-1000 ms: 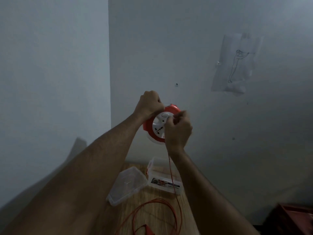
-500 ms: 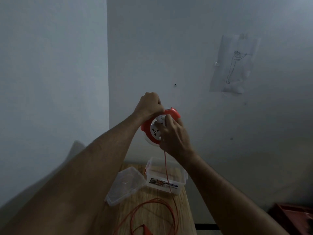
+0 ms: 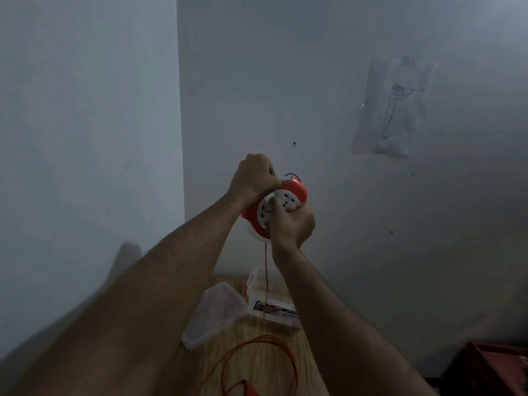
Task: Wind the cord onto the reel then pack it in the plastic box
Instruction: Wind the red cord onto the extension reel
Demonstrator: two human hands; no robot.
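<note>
Red reel (image 3: 297,190) gripped by curled left hand (image 3: 255,178), right hand (image 3: 291,224) fingers curled on its white face, cord (image 3: 266,264) hanging

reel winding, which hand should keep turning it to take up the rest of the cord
Right. The right hand already grips the white face of the reel, likely at the winder. The left hand grips the reel's top, steadying it. Loose cord hangs down to the table.

Left hand (image 3: 255,178) grips the red reel (image 3: 274,212), right hand (image 3: 291,224) on its white face, cord (image 3: 266,267) hanging down.
</note>
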